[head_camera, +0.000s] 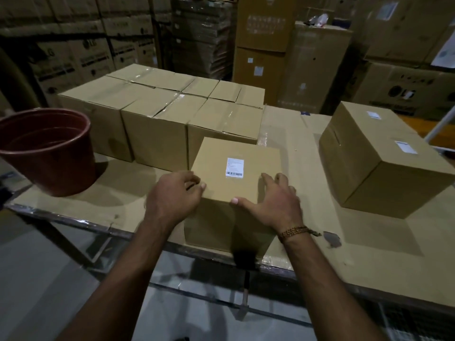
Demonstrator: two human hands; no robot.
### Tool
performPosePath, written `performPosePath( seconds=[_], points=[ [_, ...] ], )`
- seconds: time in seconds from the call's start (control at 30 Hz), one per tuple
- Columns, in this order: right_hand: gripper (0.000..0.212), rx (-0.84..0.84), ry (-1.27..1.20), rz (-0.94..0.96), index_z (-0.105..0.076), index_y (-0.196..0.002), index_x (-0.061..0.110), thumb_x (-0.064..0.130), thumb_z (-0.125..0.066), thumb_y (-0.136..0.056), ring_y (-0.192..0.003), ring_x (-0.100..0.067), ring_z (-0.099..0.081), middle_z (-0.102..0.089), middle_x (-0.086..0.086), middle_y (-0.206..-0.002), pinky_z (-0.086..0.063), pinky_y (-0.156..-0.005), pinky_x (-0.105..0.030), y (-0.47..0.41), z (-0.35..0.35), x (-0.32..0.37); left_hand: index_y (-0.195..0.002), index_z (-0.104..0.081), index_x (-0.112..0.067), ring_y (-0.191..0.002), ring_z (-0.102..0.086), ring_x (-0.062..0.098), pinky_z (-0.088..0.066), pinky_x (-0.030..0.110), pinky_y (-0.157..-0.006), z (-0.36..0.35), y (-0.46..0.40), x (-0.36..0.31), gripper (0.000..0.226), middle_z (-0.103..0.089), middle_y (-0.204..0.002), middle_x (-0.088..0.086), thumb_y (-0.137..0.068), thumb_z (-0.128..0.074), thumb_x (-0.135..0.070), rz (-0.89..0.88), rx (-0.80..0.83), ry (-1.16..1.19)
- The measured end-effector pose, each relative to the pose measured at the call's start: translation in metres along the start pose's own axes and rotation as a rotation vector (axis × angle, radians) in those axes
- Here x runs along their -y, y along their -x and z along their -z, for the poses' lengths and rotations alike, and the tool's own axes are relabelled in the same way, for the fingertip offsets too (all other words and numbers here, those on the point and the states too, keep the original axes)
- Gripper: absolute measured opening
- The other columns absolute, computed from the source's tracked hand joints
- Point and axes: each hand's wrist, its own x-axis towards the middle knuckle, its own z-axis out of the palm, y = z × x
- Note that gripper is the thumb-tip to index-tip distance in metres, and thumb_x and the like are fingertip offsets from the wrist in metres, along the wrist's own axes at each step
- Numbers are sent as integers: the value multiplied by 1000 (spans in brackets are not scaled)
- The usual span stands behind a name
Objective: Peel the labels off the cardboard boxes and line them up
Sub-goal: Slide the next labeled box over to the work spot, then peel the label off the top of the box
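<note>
A cardboard box stands at the table's near edge, directly in front of me. On its top sits a white label with a barcode. My left hand curls its fingers over the box's near left corner. My right hand lies spread on the near right part of the top, thumb along the front edge. To the right stands a bigger cardboard box with two white labels on its top. Behind, several taped boxes without visible labels stand in rows.
A reddish-brown plastic bucket stands at the table's left end. The table is covered with flat cardboard, with a grey scrap near my right wrist. Tall stacks of warehouse cartons fill the background.
</note>
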Motion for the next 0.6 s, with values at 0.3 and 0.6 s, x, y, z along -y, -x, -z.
performPosePath(
  seconds=[0.3,0.6],
  points=[
    [62,-108,194,-64,-56,-143,26,69,-52,-100,-126,-34,-57,-64,-6,-136,-42,-103,-45,-31,5,33,-136,-66,-25,-132,-52,21,-47,41,-103,-11,-84,16,33,-60,-143,-4,-106,-54,-30,-161,68,-58],
    [38,-207,-122,-15,-65,-143,26,25,-50,-109,-111,-28,-64,-63,-4,-124,-55,-94,-38,-87,-29,43,-148,-54,-22,-150,-34,20,-41,51,-117,-50,-148,29,59,-44,-158,-1,-95,-41,0,-320,249,-64]
  ],
)
